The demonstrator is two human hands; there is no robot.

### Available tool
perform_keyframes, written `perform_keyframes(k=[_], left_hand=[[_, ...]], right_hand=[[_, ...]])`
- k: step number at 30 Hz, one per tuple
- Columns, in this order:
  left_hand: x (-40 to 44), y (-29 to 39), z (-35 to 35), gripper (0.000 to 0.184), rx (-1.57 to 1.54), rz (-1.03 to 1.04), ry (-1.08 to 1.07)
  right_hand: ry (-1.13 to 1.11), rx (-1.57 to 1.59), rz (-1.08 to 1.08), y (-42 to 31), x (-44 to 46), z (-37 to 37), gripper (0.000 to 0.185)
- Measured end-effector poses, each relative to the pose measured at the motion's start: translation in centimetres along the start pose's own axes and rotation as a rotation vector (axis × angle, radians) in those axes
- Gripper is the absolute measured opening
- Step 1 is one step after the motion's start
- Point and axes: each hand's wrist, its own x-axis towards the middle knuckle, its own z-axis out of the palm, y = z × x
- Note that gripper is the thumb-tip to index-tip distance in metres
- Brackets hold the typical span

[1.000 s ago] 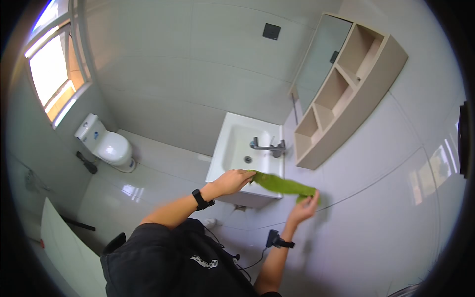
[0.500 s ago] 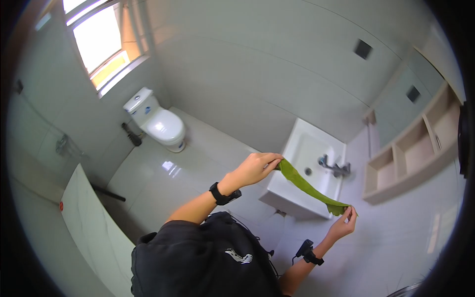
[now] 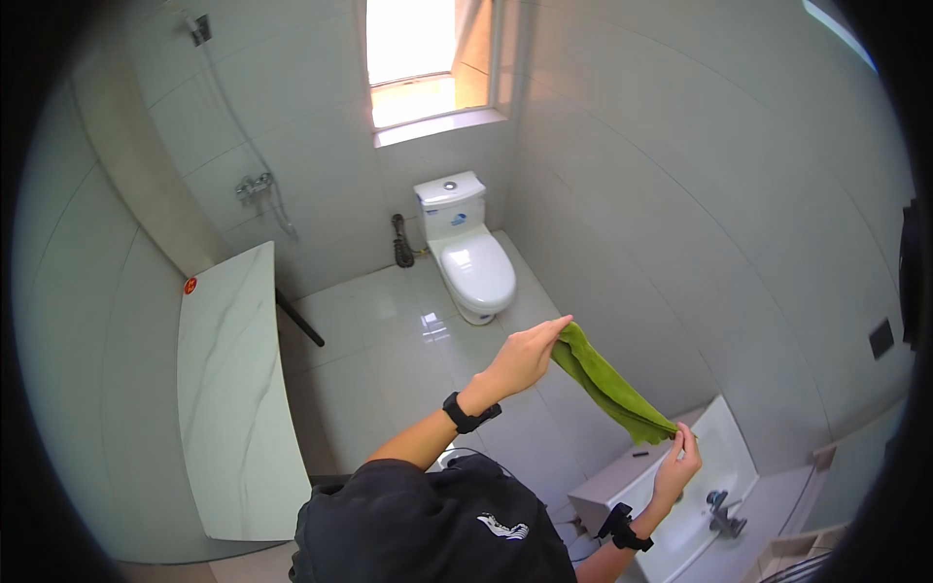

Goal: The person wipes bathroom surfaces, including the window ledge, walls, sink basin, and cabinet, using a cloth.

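A green cloth (image 3: pixel 614 386) is stretched between my two hands, sloping down to the right. My left hand (image 3: pixel 526 358) pinches its upper left end. At the lower right end, my right hand (image 3: pixel 677 464) grips the other corner between thumb and fingers. The cloth hangs in the air in a narrow, folded strip, its lower edge loose. Beneath and beyond my right hand is the white washbasin (image 3: pixel 727 428), with a dark metal tap (image 3: pixel 724 515) on it. Each of my wrists wears a black band.
A white toilet (image 3: pixel 476 270) with its lid down stands below the window (image 3: pixel 418 58). To the left is a white marble-patterned tabletop (image 3: pixel 233 398) with a black leg (image 3: pixel 299 319). A shower fitting (image 3: pixel 255 185) hangs on the wall. Shelving (image 3: pixel 792 559) shows at lower right.
The view has swung left, so the toilet and tabletop sit nearer the middle and the washbasin has shifted to the lower right. Both hands still hold the cloth, now further from the washbasin.
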Motion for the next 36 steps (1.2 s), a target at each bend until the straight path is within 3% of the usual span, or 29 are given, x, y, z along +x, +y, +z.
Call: perform_keyframes(k=[8,18,21,25,31,36], left_hand=[[-1.5,-3.3,-10.3,0.046,0.232,-0.085,0.293],[-2.3,-4.5,-15.1,0.010,0.473,-0.066,0.673],[-1.2,-5.9,-15.3,0.007,0.464,-0.124,0.721],[0.6,-7.4,-15.7,0.004,0.540,-0.156,0.661],[5.7,-9.8,-15.6,0.011,0.449,-0.412,0.426],[14.3,-14.3,-12.9,0.013,0.506,-0.396,0.210]], right_hand=[[-0.243,0.138,-0.251,-5.9,4.0,10.4,0.028],[-0.329,0.227,-0.312,-8.0,7.2,20.4,0.014],[-0.340,0.246,-0.323,-8.7,10.3,23.8,0.012],[-0.401,0.210,-0.256,-8.4,13.2,28.0,0.009],[-0.449,0.180,-0.206,-4.9,19.0,36.1,0.009],[-0.436,0.198,-0.078,-2.0,27.8,40.5,0.014]])
